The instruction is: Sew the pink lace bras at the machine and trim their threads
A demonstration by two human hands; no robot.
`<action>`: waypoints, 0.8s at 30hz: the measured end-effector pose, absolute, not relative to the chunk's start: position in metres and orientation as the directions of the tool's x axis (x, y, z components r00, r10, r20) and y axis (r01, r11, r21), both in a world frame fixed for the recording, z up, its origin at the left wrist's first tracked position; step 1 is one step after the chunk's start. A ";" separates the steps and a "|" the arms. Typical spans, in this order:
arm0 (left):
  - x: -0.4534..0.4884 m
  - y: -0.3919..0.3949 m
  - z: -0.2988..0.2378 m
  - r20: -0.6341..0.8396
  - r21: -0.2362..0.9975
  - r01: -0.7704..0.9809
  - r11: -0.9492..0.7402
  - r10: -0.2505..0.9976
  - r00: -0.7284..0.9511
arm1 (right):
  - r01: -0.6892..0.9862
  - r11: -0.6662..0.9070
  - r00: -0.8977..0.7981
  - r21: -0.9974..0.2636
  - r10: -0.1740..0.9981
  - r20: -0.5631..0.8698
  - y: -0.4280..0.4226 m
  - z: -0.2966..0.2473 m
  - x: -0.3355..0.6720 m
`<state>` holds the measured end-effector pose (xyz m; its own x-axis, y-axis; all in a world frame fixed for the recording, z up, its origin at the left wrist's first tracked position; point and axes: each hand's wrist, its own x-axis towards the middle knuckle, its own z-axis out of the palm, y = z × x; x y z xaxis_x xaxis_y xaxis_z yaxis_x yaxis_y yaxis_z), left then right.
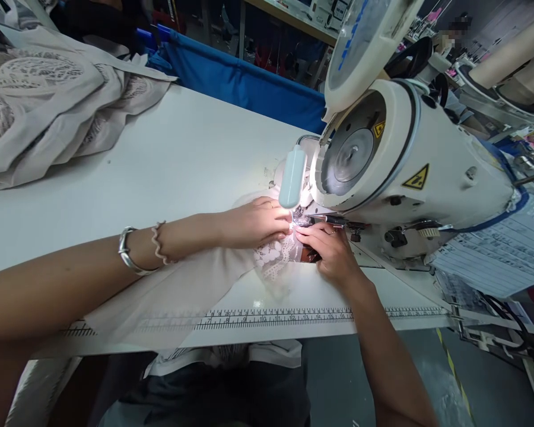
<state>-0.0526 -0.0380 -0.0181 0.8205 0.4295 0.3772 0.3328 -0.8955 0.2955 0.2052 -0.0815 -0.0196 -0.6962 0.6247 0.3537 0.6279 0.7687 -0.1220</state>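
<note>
A sheer pale pink fabric [182,290] with a lace edge [273,256] lies on the white table under the head of a sewing machine [427,160]. My left hand [256,224] rests palm down on this fabric, its fingers stretched toward the lit presser foot [299,217]. Just right of the foot, my right hand [331,252] has thumb and fingers pinched together at the lace edge; the exact grip is partly hidden. A pale blue lamp [292,178] hangs above my left fingertips and lights the stitching spot.
A heap of pale lace garments [66,101] covers the table's far left. Behind the table hangs a blue cloth [244,86]. A printed ruler [267,317] runs along the front edge. Written sheets [493,261] sit under the machine's right end.
</note>
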 end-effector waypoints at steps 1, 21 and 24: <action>-0.052 -0.040 -0.017 0.379 0.247 0.321 -0.914 0.396 0.836 | 0.631 0.767 -0.695 -0.119 0.626 0.354 -0.082 -0.019 0.205; -0.048 -0.052 -0.009 0.387 0.044 0.313 -0.949 0.305 0.870 | 0.585 0.800 -0.691 -0.132 0.577 0.435 -0.085 -0.016 0.199; -0.047 -0.053 -0.009 0.373 0.042 0.363 -0.931 0.351 0.859 | 0.592 0.790 -0.681 -0.157 0.595 0.427 -0.085 -0.017 0.199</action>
